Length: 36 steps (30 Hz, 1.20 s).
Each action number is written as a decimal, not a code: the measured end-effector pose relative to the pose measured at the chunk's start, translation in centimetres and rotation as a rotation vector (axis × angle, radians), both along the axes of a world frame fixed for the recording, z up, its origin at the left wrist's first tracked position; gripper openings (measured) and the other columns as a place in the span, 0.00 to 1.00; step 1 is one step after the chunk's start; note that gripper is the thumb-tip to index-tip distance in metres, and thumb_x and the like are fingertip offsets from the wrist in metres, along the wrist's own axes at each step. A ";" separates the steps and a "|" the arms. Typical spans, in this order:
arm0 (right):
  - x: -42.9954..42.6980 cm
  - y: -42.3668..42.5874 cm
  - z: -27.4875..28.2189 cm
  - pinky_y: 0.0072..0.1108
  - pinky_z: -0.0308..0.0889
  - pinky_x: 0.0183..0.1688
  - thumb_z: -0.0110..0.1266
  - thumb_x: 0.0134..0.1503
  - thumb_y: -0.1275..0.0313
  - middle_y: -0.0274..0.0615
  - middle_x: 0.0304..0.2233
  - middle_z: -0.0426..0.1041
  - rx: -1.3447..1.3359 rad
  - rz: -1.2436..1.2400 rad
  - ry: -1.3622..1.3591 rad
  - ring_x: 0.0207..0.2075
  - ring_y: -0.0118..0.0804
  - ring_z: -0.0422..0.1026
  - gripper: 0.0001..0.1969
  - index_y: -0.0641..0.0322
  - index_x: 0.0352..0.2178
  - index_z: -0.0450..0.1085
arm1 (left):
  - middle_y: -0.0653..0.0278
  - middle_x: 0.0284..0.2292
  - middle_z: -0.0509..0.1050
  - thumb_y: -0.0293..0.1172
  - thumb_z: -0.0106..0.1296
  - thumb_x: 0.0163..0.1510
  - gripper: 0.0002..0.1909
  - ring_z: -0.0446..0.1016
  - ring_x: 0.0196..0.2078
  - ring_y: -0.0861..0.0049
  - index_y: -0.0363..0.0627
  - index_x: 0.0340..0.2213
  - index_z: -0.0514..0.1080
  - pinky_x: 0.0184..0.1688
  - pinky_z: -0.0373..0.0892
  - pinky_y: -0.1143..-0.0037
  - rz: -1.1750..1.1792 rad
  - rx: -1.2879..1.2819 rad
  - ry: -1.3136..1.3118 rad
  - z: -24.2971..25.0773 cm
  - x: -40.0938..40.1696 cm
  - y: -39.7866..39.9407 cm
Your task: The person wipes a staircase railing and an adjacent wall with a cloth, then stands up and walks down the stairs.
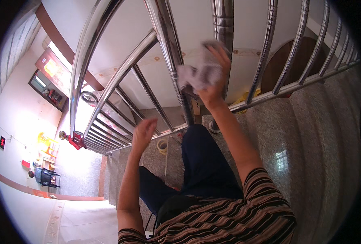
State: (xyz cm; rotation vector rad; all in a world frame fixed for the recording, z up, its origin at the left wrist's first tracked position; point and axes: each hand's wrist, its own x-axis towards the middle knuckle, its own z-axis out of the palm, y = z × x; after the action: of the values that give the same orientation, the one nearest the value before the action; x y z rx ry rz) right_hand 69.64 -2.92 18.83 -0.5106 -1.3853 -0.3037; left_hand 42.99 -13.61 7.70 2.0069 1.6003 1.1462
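My right hand [215,82] holds a light greyish cloth [200,71], blurred, between two thick stainless steel posts of a stair railing. The cloth lies against or just beside the left post [171,52]; its exact contact cannot be told. Behind my right hand stands the other thick post [223,29]. My left hand [144,129] hangs in front of the thinner balusters [153,97] with its fingers slightly curled and holds nothing. A curved steel handrail [86,55] rises at the left.
Granite stairs [269,131] run down the right side. A roll of tape or a small round container [162,146] lies on a step near my knees. Behind the railing are a round brown board [290,64] and something yellow [244,99]. Far left, a person sits on a dark chair [47,177].
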 end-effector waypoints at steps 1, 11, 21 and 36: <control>-1.8 0.5 2.4 0.36 0.53 0.56 0.68 0.38 0.65 0.51 0.55 0.55 0.038 0.071 -0.013 0.55 0.51 0.56 0.42 0.62 0.54 0.55 | 0.57 0.37 0.75 0.30 0.51 0.53 0.13 0.74 0.34 0.70 0.40 0.41 0.72 0.34 0.68 0.76 0.004 0.110 -0.028 3.6 1.4 1.0; -7.6 3.0 -2.4 0.33 0.63 0.50 0.65 0.40 0.64 0.47 0.44 0.65 -0.208 0.099 0.035 0.47 0.49 0.67 0.39 0.55 0.54 0.55 | 0.48 0.37 0.72 0.52 0.37 0.59 0.27 0.72 0.39 0.57 0.38 0.38 0.72 0.43 0.66 0.66 0.051 0.632 -0.146 21.4 6.4 12.2; -4.7 2.5 -21.4 0.33 0.64 0.45 0.60 0.45 0.50 0.51 0.38 0.71 -0.930 0.446 0.075 0.43 0.51 0.69 0.34 0.62 0.48 0.63 | 0.48 0.23 0.74 0.58 0.25 0.58 0.34 0.72 0.31 0.48 0.46 0.23 0.74 0.37 0.65 0.59 0.453 0.379 0.197 21.2 6.9 14.0; -8.0 10.2 20.4 0.33 0.68 0.42 0.64 0.43 0.53 0.60 0.39 0.72 -0.109 0.008 0.226 0.42 0.56 0.71 0.38 0.71 0.47 0.60 | 0.41 0.26 0.73 0.33 0.48 0.47 0.11 0.74 0.31 0.48 0.36 0.24 0.71 0.35 0.68 0.59 0.473 0.577 0.325 18.4 4.5 17.8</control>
State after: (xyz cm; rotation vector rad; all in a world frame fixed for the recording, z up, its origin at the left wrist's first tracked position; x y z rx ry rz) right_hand 61.64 7.24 39.27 -0.6101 -1.1876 -0.1593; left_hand 47.44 4.23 26.10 2.3204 2.1846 1.6766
